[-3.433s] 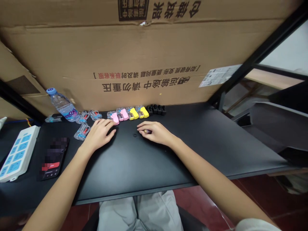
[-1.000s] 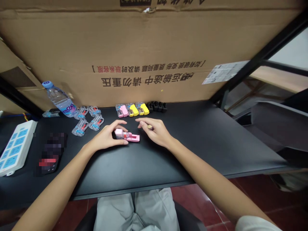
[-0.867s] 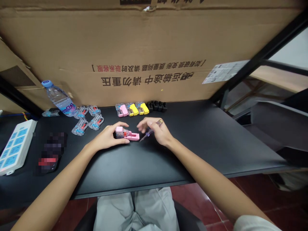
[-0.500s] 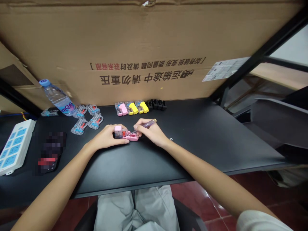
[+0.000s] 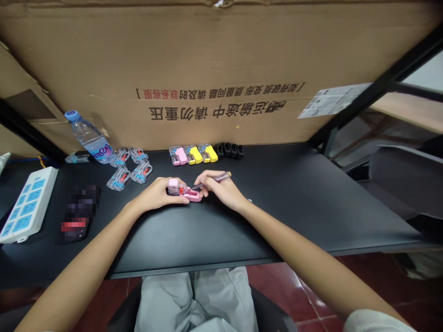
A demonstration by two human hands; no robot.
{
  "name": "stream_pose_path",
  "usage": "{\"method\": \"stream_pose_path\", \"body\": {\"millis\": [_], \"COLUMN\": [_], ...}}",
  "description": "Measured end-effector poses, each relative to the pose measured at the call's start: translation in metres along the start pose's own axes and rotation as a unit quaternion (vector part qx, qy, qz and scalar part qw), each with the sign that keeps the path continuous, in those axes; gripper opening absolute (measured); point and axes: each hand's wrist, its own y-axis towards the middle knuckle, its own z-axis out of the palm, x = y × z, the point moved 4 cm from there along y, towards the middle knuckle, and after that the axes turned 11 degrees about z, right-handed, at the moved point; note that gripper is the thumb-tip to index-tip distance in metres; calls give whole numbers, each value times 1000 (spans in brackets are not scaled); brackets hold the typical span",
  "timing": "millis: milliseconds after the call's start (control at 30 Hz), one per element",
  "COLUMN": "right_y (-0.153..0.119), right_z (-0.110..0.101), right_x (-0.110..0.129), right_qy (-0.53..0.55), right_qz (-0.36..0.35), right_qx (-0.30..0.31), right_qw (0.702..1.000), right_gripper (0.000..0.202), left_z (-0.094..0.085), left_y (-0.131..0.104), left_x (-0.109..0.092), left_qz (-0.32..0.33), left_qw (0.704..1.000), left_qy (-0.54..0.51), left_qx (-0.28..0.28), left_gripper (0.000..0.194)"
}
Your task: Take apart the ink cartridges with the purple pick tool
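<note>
A small pink and clear plastic device [image 5: 194, 195] with a red part inside lies on the black table, held from the left by my left hand [image 5: 157, 193], thumb in front and fingers behind. My right hand [image 5: 221, 190] grips a slim screwdriver-like tool [image 5: 221, 176], its tip touching or very near the device's middle. Behind my hands stand a pink and clear device [image 5: 179, 156] and two yellow and clear ones [image 5: 195, 155], beside a row of black parts [image 5: 229, 151].
Several clear pieces [image 5: 119, 178] with blue and red parts lie at the left by a water bottle [image 5: 93, 140]. A white power strip [image 5: 31, 203] and a blurred dark phone-like object [image 5: 80, 214] are further left. Cardboard [image 5: 221, 46] stands behind the black table [image 5: 294, 198].
The view has shifted slightly, so everything on the table appears a little further right. The tool is tilted slightly flatter; both hands keep their holds.
</note>
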Motion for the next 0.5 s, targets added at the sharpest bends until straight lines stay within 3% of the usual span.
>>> {"method": "stream_pose_path", "body": {"millis": [133,200,367,500], "right_y": [3,3,0,-1], "right_z": [0,0,1,-1], "right_x": [-8,-8,0,4], "right_qy": [81,87,-15,-21], "right_qz": [23,26,8,14], "right_qx": [-8,-8,-16,-14], "right_qw": [996,996,1000,1000], "right_gripper": [54,59,32,19], "left_z": [0,0,-2,-3], "left_y": [-1,-1,-1,-1], "left_x": [-1,-2,-3,-4], "left_qz": [-6,-4,8,17], "left_qw": [1000,1000,1000,1000], "left_qy": [-1,4,9,20], "left_qx": [-4,-4,-3,-2], "left_gripper": [47,47,46,46]}}
